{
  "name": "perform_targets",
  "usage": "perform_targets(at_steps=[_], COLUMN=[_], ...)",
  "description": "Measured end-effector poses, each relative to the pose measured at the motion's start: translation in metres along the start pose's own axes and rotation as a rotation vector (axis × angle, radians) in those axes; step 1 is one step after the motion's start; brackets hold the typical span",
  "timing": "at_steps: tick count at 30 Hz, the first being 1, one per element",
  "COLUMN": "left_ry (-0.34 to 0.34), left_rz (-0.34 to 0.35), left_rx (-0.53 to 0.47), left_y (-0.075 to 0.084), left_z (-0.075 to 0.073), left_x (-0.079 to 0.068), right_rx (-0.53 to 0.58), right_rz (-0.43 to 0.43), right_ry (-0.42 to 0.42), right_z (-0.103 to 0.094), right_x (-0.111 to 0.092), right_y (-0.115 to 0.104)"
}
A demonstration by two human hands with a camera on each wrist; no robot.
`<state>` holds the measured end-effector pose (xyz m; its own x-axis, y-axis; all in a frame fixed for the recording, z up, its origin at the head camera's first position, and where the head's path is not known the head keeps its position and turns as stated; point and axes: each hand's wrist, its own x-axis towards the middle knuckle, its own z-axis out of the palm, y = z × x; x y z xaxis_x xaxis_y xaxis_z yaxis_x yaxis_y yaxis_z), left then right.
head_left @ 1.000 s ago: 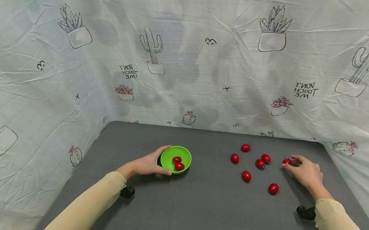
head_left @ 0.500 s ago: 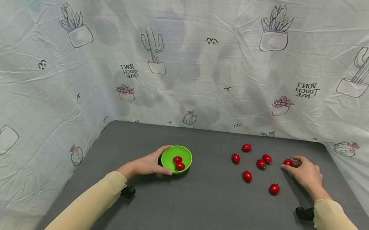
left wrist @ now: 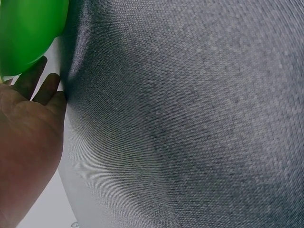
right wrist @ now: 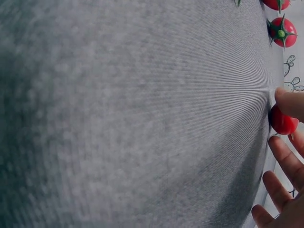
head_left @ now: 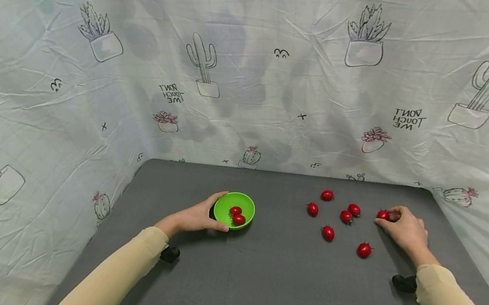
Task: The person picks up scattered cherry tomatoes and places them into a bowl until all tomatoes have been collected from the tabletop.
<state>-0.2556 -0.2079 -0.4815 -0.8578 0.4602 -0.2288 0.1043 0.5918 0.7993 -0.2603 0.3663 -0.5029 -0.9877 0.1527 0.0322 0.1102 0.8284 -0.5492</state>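
A small green bowl (head_left: 224, 206) stands left of centre in the head view, with two red cherry tomatoes (head_left: 238, 220) inside. My left hand (head_left: 193, 216) holds it from the left, the thumb at its near side and the fingers round the far side. The left wrist view shows the bowl's outer wall (left wrist: 28, 33) against the fingers. At the right of the table, my right hand (head_left: 407, 231) has a cherry tomato (right wrist: 284, 121) between thumb and index finger, low at the tabletop. Its other fingers are spread apart.
Several more cherry tomatoes lie loose between the hands, among them one at the near side (head_left: 364, 250) and one at the back (head_left: 327, 195). A grey cloth-covered table (head_left: 253, 289) ends at a patterned curtain (head_left: 247, 69) behind and beside it.
The right thumb and index finger have closed in slightly on the cherry tomato. My left hand and the bowl stay in place; the whole view has shifted a little.
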Motion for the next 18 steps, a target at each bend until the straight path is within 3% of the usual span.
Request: perform_targets(at_steps=[18], left_ry=[0.008], left_rz=[0.008], left_rx=[0.01], left_y=[-0.0038], left_z=[0.002], left_x=[0.0014], right_rx=[-0.001], right_rz=[-0.065], right_ry=[0.034], right_z=[0.001], right_x=[-0.0014], right_y=[0.0052])
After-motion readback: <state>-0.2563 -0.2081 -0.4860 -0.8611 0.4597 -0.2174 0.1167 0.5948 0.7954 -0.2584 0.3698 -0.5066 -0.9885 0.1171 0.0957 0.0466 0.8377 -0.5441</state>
